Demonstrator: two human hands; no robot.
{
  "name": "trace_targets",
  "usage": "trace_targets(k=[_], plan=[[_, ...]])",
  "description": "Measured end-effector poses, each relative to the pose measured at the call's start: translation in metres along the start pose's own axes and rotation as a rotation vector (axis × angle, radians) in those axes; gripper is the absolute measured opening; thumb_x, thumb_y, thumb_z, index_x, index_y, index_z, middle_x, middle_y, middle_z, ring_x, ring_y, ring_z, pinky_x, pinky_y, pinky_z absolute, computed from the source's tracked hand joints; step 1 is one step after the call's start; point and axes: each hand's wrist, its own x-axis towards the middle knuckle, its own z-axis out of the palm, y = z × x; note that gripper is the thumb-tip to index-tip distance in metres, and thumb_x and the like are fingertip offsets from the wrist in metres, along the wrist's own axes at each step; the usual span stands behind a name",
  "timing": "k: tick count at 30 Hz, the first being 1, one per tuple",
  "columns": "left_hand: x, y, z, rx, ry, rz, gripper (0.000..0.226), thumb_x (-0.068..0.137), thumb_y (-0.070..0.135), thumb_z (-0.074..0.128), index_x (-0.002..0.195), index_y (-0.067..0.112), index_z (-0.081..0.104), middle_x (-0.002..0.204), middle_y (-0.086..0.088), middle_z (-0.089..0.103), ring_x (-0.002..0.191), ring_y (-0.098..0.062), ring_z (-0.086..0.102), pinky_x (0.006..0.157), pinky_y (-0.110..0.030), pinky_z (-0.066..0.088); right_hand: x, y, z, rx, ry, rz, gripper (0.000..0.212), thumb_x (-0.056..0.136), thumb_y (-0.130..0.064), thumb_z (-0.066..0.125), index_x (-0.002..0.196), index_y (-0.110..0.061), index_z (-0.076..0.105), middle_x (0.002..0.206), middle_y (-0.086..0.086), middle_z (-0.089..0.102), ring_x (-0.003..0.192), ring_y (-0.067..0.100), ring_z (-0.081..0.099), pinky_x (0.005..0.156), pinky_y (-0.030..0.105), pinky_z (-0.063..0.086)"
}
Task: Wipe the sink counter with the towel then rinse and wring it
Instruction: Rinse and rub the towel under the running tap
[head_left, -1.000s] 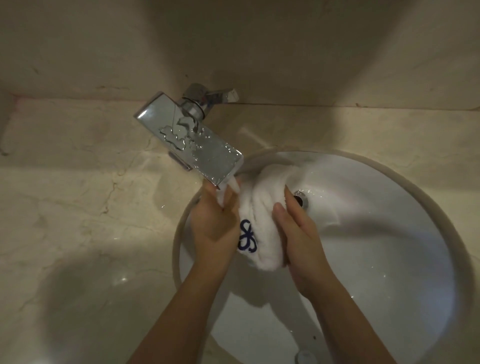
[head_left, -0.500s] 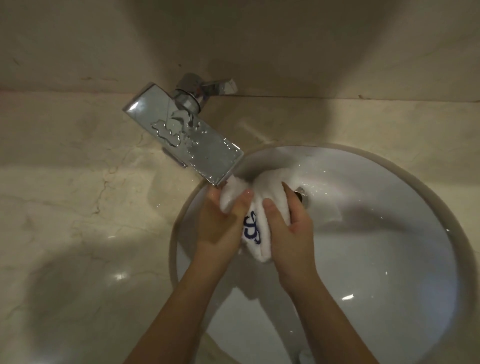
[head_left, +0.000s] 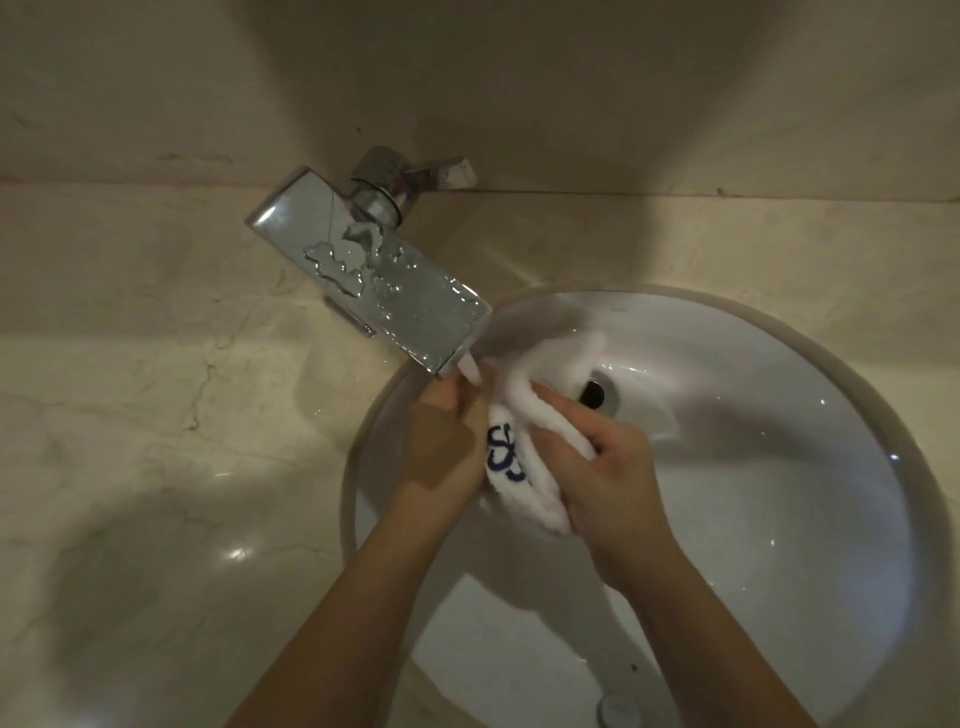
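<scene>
A beige marble counter (head_left: 156, 415) with fine brown veins fills the left and far side of the view, meeting a plain wall of the same tone along a dark seam at the back. Set into it on the right is a round white basin (head_left: 779, 519), wet and glossy, with its metal drain (head_left: 597, 392) near the far side. A chrome faucet (head_left: 374, 291) with a flat rectangular spout, beaded with water on top, reaches diagonally from the counter over the basin's rim; its lever handle (head_left: 441, 174) points right along the wall. A thin stream of water (head_left: 470, 371) falls from the spout's tip.

Both bare forearms come up from the lower edge into the basin. The left hand (head_left: 447, 447) sits just under the spout, its fingers curled shut around the left side of a white towel (head_left: 535, 441). The right hand (head_left: 608, 478) grips the towel's right side, fingers closed over a fold. The towel is bunched between the two hands above the basin, touching the water stream, with one end trailing toward the drain. A dark blue embroidered emblem (head_left: 504, 454) shows on the cloth between the hands
</scene>
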Motion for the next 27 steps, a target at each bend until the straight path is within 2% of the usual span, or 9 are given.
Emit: trace_targets(k=[3,7,9,12,17,20,22,24,27], plan=[[-0.005,-0.003,0.004,-0.079,-0.032,-0.069,0.021,0.104,0.026,0.054,0.106,0.010,0.067,0.098,-0.011,0.073,0.103,-0.035,0.069,0.091,-0.045,0.054,-0.008,0.005,-0.007,0.021,0.017,0.043,0.039,0.098,-0.002,0.066,0.112,-0.036,0.076,0.109,-0.014,0.081,0.104,0.004,0.075,0.085,0.021,0.059],[-0.008,0.000,-0.001,-0.116,-0.132,-0.064,0.014,0.106,0.022,0.052,0.112,0.023,0.065,0.100,0.012,0.074,0.094,0.007,0.069,0.086,-0.013,0.051,-0.011,0.015,-0.008,0.094,0.080,0.203,0.023,0.103,-0.015,0.060,0.121,-0.031,0.060,0.116,0.001,0.076,0.105,0.022,0.076,0.087,0.037,0.063],[-0.013,-0.002,-0.007,-0.044,-0.200,-0.017,0.018,0.107,0.020,0.049,0.118,0.031,0.058,0.108,0.021,0.069,0.097,0.016,0.064,0.093,-0.014,0.050,-0.007,0.016,-0.005,0.098,0.124,0.243,0.016,0.104,-0.019,0.058,0.113,-0.032,0.060,0.111,0.000,0.076,0.105,0.022,0.074,0.089,0.041,0.061],[-0.020,-0.005,-0.013,-0.085,-0.271,-0.035,0.030,0.107,0.018,0.048,0.131,0.037,0.052,0.119,0.021,0.070,0.112,0.006,0.066,0.098,-0.023,0.054,0.002,0.012,0.003,0.109,0.206,0.227,0.003,0.104,-0.033,0.058,0.103,-0.031,0.060,0.101,-0.005,0.075,0.096,0.016,0.073,0.087,0.040,0.060],[-0.022,0.018,0.001,-0.132,-0.072,-0.256,0.015,0.107,0.036,0.046,0.102,0.035,0.060,0.079,0.021,0.068,0.079,0.001,0.067,0.066,-0.006,0.046,0.003,0.016,0.020,-0.022,0.259,0.073,0.029,0.105,-0.043,0.054,0.082,-0.026,0.054,0.071,-0.015,0.059,0.071,0.008,0.055,0.072,0.035,0.048],[-0.017,0.024,0.009,-0.098,0.026,-0.282,0.027,0.107,0.039,0.044,0.086,0.030,0.059,0.075,0.020,0.058,0.077,-0.007,0.059,0.069,-0.013,0.042,-0.010,0.018,0.030,-0.091,0.310,0.004,0.035,0.107,-0.038,0.052,0.076,-0.021,0.049,0.064,-0.015,0.057,0.062,0.002,0.051,0.064,0.028,0.045],[-0.019,0.024,0.010,0.045,0.026,-0.240,0.027,0.106,0.044,0.042,0.092,0.029,0.060,0.077,0.020,0.060,0.077,-0.001,0.059,0.070,-0.013,0.043,-0.007,0.015,0.032,-0.175,0.345,-0.034,0.036,0.108,-0.036,0.052,0.075,-0.020,0.050,0.062,-0.014,0.059,0.058,0.001,0.052,0.060,0.025,0.044],[-0.027,0.018,0.008,0.110,0.034,-0.172,0.026,0.108,0.039,0.042,0.103,0.026,0.063,0.090,0.011,0.068,0.090,-0.011,0.067,0.084,-0.022,0.050,0.010,0.008,0.033,-0.249,0.344,-0.017,0.032,0.106,-0.035,0.054,0.079,-0.017,0.058,0.068,-0.007,0.062,0.065,0.005,0.059,0.062,0.022,0.045],[-0.034,0.019,0.005,0.089,0.101,-0.192,0.020,0.108,0.033,0.040,0.108,0.029,0.059,0.087,0.016,0.060,0.096,-0.016,0.059,0.085,-0.027,0.040,0.049,-0.001,0.034,-0.268,0.321,0.097,0.033,0.101,-0.031,0.058,0.076,-0.009,0.057,0.067,-0.002,0.056,0.065,0.014,0.052,0.067,0.032,0.037]])
